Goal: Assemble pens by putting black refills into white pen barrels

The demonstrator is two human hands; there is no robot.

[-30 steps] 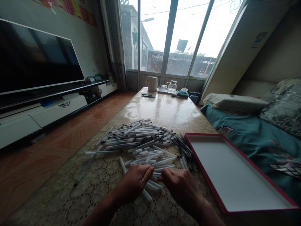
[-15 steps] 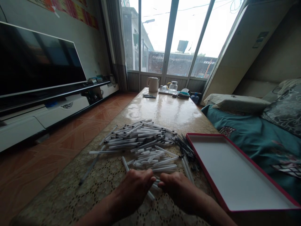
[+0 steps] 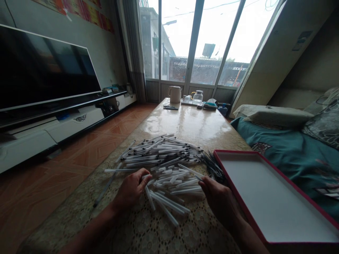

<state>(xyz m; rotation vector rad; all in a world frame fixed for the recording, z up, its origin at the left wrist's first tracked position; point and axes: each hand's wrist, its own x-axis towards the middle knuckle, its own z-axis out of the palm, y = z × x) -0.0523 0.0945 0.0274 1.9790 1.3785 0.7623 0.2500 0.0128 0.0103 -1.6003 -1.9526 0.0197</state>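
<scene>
A big heap of white pen barrels [image 3: 164,158] lies on a lace-covered table [image 3: 148,233], with a bundle of thin black refills [image 3: 212,165] at its right edge. My left hand [image 3: 131,190] rests on the heap's near left side, fingers curled against a barrel. My right hand [image 3: 218,199] sits at the near right side, its fingertips touching the white barrels beside the refills. Several barrels [image 3: 166,204] lie loose between my hands. Whether either hand grips anything is not visible.
A shallow red-rimmed white box lid [image 3: 267,197] lies at the table's right. A kettle [image 3: 175,94], glass jar [image 3: 198,97] and phone [image 3: 171,107] stand at the far end. A teal-covered sofa [image 3: 286,155] runs along the right; a TV [image 3: 42,74] stands left.
My hands were close together over the near barrels; they have spread apart, left hand moving left and forward, right hand moving right, leaving several barrels uncovered between them.
</scene>
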